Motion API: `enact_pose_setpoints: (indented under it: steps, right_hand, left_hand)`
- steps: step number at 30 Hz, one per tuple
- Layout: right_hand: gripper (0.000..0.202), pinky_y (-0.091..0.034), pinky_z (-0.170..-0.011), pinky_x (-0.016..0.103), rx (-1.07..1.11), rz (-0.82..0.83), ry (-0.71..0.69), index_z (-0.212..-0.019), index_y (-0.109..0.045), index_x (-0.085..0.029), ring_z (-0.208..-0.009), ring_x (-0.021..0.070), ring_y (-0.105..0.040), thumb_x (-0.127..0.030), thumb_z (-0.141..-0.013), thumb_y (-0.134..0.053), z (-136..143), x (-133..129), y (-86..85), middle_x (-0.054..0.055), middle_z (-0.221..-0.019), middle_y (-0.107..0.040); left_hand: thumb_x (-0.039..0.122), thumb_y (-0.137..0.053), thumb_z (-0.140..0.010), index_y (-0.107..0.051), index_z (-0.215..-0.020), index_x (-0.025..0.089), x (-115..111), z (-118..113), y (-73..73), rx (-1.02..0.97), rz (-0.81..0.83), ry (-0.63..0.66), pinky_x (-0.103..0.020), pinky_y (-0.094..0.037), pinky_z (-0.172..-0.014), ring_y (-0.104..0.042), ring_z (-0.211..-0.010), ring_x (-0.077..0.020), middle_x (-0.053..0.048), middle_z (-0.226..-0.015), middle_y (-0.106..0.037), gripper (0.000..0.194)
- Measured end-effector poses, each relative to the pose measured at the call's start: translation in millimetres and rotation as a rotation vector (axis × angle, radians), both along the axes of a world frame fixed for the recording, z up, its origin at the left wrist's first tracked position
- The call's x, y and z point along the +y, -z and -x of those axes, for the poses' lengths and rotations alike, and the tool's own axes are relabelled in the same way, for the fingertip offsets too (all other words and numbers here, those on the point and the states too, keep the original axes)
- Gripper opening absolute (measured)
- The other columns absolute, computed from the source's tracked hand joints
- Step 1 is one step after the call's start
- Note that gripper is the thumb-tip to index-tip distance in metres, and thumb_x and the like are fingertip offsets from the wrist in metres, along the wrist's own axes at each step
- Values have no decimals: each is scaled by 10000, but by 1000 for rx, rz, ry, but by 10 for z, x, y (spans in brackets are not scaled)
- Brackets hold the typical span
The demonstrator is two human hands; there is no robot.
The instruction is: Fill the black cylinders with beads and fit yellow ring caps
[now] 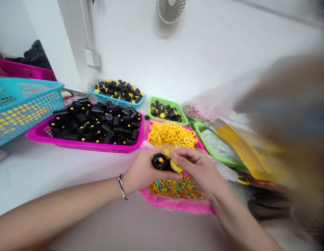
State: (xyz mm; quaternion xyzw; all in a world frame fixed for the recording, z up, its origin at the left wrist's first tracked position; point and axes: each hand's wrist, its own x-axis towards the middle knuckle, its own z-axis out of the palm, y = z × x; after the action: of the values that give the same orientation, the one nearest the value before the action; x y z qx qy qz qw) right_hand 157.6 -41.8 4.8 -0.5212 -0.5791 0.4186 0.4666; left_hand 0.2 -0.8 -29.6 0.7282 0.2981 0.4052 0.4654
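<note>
My left hand [142,170] is wrapped around black plastic tubes over a bead-filled tray. One black tube [154,165] faces me with its open mouth; small coloured beads and a yellow peg show inside it. Beside it, a yellow cap [176,166] sits at the end of a second black piece, mostly hidden by fingers. My right hand [204,169] pinches at that cap with thumb and fingertips. A small yellow piece [167,152] shows by the right fingertips; I cannot tell whether it is held. Below lie many multicoloured beads [175,188] in the pink-lined tray [175,205].
Yellow ring-shaped parts [172,134] fill the tray's far part. At left stands a pink basket [86,145] of black tubes, with a blue basket [120,101] and a green basket [186,120] behind. Yellow-printed packaging [234,146] lies right. A large blurred shape [290,122] covers the right edge.
</note>
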Motion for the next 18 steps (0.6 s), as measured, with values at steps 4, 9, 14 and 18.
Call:
enact_pose_setpoints:
  steps: [4,9,14,18]
  right_hand:
    - [165,-503,-583,247,-188,-258,111,-754,-589,-201,-634,121,-590,-350,-809,-632,24,-37,12,7,-716,-629]
    - [170,-506,-866,374,-816,-644,-22,-1024,-606,-197,-1017,217,-599,-224,-879,-523,-97,-134,-35,105,-1088,-632]
    - [569,-499,-934,417,-1114,-782,-126,-1324,-388,-136,-1131,257,-544,-295,-831,-624,-158,-116,-8,166,-1202,-580]
    - [484,-531,-878,446,-1233,-951,-63,-1258,-433,-75,-1052,288,-590,-222,-833,-612,-143,-103,53,191,-1103,-631]
  left_hand:
    - [389,-804,-580,-622,-751,169,2,-1,-28,-26,33,0,-226,-443,-602,-552,-680,-126,27,-715,-613,333]
    - [370,-774,-637,-631,-744,167,23,-5,-39,-152,147,35,-227,-450,-621,-548,-684,-114,28,-715,-609,270]
    - [371,-753,-669,-618,-758,164,50,-11,6,-252,282,56,-249,-471,-667,-557,-699,-118,28,-717,-573,263]
    - [379,-746,-677,-620,-743,167,51,-5,6,-183,194,33,-235,-457,-673,-539,-729,-119,26,-731,-566,255]
